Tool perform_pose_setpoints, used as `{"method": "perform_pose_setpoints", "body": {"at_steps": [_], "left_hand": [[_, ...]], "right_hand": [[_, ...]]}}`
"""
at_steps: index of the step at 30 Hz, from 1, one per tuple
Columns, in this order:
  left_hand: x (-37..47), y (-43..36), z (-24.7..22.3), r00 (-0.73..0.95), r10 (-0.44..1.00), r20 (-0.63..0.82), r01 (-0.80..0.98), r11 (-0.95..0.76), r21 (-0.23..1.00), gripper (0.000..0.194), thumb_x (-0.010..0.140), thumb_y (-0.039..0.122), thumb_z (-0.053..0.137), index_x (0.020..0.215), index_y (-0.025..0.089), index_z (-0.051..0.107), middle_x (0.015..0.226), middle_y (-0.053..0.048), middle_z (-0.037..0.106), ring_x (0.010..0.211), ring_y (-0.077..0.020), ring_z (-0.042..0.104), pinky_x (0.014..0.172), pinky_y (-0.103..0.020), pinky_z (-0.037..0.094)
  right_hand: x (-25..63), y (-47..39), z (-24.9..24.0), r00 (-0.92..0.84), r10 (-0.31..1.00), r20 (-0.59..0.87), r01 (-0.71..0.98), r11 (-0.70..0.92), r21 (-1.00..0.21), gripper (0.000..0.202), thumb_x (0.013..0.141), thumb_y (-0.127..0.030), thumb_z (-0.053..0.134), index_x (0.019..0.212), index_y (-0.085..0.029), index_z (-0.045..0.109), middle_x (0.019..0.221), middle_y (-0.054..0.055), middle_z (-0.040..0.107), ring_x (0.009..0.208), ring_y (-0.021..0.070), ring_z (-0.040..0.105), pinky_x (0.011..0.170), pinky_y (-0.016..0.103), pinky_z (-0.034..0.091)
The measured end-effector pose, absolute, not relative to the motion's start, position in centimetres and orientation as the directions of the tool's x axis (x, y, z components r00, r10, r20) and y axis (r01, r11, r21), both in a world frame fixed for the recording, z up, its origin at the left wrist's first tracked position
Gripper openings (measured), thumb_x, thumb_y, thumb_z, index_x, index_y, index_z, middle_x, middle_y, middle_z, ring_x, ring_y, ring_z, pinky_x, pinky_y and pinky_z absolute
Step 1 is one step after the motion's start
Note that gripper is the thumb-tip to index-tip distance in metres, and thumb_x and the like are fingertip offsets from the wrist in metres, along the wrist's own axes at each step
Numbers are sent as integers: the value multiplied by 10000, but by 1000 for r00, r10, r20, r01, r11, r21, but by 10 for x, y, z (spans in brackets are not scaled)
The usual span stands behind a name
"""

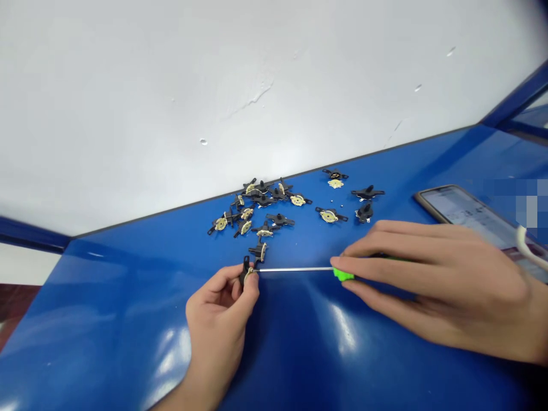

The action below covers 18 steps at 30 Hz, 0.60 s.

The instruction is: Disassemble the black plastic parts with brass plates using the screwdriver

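My left hand (225,311) pinches a small black part with a brass-coloured plate (247,274) between thumb and fingers, above the blue table (141,285). My right hand (440,279) is closed on the green handle of a screwdriver (295,269). Its thin metal shaft points left, and the tip meets the plate of the held part near my left thumb. Just behind the held part lies another black part with a plate (259,251). The rest of the screwdriver handle is mostly hidden by my right fingers.
Several similar black parts (263,200) lie in a loose cluster near the wall (171,114). A few more, such as one with a yellowish plate (329,216), lie to their right beside tiny metal bits. A phone (458,208) and a white cable (528,245) are at the right.
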State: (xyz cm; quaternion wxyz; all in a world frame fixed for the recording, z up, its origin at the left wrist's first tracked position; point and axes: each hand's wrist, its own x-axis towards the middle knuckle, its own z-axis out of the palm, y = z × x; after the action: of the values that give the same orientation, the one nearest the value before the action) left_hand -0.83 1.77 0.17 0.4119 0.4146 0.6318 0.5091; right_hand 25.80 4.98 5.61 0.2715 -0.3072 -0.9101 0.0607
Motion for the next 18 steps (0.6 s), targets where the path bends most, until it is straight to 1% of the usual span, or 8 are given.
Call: {"method": "perform_pose_setpoints", "body": {"at_steps": [3,6,7,10,12,14,16,18], "left_hand": [[-8,18,3,-317,941,-117,142,169,975,187,806,327,785,839,144,767,524,48,504,498,-89,437,503,-220,359],[-8,19,4,-330,938,-110,159,170,972,185,804,328,776,806,144,758,500,44,514,478,-92,438,488,-220,370],[-8,20,5,-332,937,-109,164,171,972,181,805,325,773,798,145,755,497,42,519,475,-92,441,488,-220,377],[-8,21,5,-315,942,-113,179,176,968,173,815,323,768,803,151,756,489,42,528,473,-93,447,492,-217,386],[-8,22,6,-300,946,-119,188,182,965,168,817,318,767,791,153,754,484,44,524,469,-91,444,496,-218,385],[-8,22,7,-292,948,-126,189,187,964,180,818,317,764,750,153,737,483,43,522,466,-89,438,498,-222,382],[-8,22,7,-293,947,-129,184,189,965,193,817,322,760,734,151,726,483,43,520,462,-89,432,494,-224,375],[-8,21,7,-285,949,-136,187,194,963,190,820,323,755,742,151,727,481,45,515,467,-92,429,495,-225,373]], "right_hand": [[257,43,51,-639,599,482,545,795,-266,468,876,-116,630,1327,-237,640,1077,35,773,936,223,736,851,387,626],[258,40,46,-569,625,534,598,761,-253,426,891,-149,624,1306,-245,613,1113,21,765,990,221,739,989,390,602],[259,40,45,-556,629,544,596,757,-267,389,884,-168,652,1258,-271,623,1136,10,756,991,213,740,977,363,610],[263,40,46,-506,664,551,590,732,-341,328,844,-209,749,1127,-337,642,1190,-17,718,906,180,748,825,291,646],[261,38,48,-471,691,548,589,709,-387,300,854,-250,745,1111,-349,626,1149,-11,718,853,186,746,775,311,653],[255,34,51,-405,735,545,580,666,-468,311,871,-267,686,1152,-347,578,1136,22,709,923,231,740,814,381,651],[249,31,54,-298,778,554,553,613,-564,340,852,-231,635,1159,-337,533,1180,56,669,1046,267,711,846,420,640],[247,31,56,-239,785,572,530,599,-600,344,818,-175,632,1109,-323,525,1175,63,640,1074,259,693,828,390,634]]}}
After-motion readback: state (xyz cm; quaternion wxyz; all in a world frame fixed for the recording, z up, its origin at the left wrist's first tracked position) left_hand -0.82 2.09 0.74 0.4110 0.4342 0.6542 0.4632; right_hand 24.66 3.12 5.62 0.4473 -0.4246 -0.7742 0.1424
